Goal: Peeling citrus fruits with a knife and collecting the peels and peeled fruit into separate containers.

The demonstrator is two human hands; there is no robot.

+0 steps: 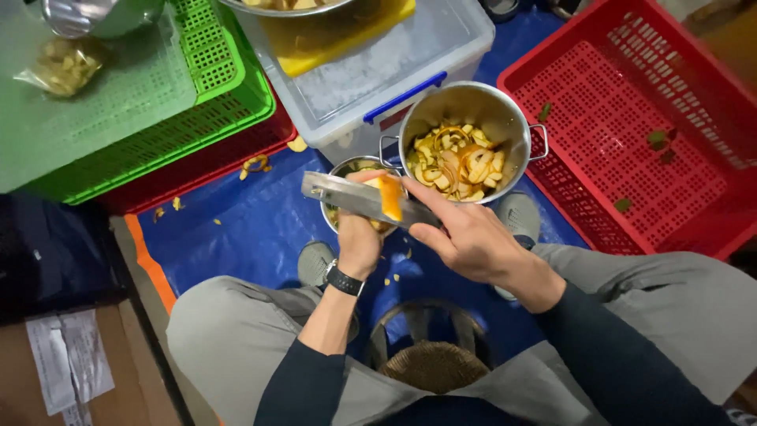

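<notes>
My right hand point(473, 237) grips the handle of a broad steel knife point(347, 193), its blade pointing left across the view. My left hand point(359, 241), with a black wristwatch, holds an orange piece of fruit point(389, 196) against the blade. Both hands hover over a small steel bowl point(351, 168) with pale pieces in it. Just behind stands a larger steel pot point(505, 118) filled with yellow and orange peels and slices.
A red plastic crate point(631, 134) lies to the right, a green crate point(205, 118) stacked on a red one to the left. A clear lidded box point(378, 79) stands behind the pot. Blue tarp point(236, 229) covers the floor. A wicker stool point(432, 363) sits between my knees.
</notes>
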